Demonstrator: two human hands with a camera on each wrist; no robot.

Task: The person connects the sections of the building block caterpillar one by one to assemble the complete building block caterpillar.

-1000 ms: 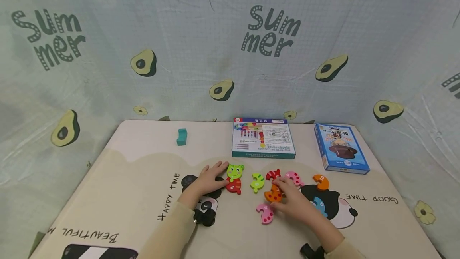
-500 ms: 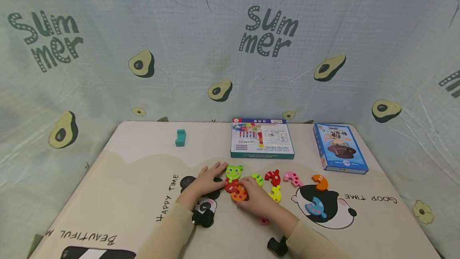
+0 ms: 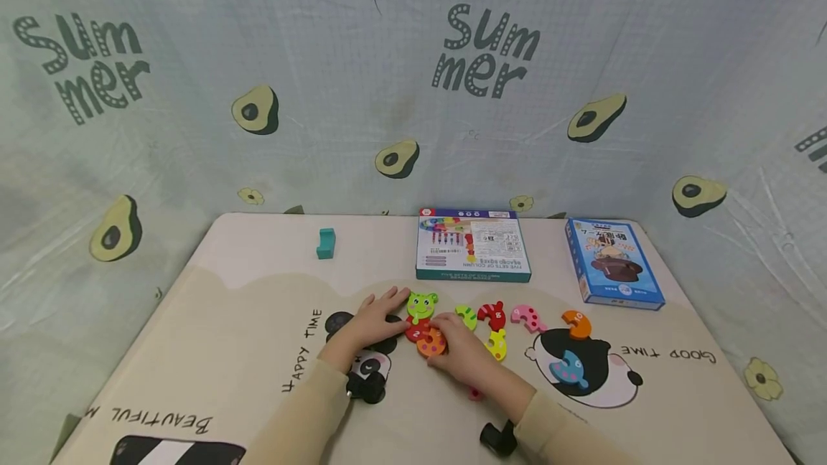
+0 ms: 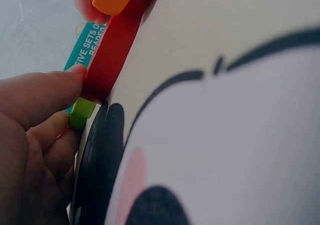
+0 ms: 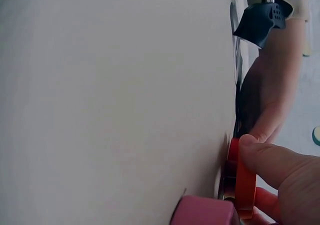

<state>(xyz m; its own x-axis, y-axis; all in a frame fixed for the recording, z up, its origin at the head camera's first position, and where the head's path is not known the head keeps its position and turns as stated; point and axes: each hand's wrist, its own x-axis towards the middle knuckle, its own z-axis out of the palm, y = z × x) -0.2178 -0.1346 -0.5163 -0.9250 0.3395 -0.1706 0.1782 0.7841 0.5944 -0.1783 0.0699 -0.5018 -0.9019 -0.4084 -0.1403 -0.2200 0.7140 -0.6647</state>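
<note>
1. Leftward, near the far edge of the table (image 3: 258, 250): the teal block (image 3: 326, 244).
2. Left hand (image 3: 372, 325): fingers spread, gripping nothing; the thumb tip touches the red 2 (image 3: 416, 329), and the fingertips lie just beside the frog head (image 3: 422, 306).
3. Frog head and red 2: touching, the frog head farther from the person.
4. Dotted orange piece (image 3: 431, 344): against the red 2's near right end; whether it lies flat cannot be told.
5. Right hand (image 3: 461, 350): thumb and fingers closed in a pinch on the dotted orange piece.
6. Just beyond this hand: the green piece (image 3: 466, 317), striped red piece (image 3: 494, 316) and yellow piece (image 3: 497, 345).
7. Farther right, well apart: the blue piece (image 3: 569, 369) and orange 10 (image 3: 577, 324).
8. Far right: the blue box (image 3: 615, 262), lying flat.
</note>
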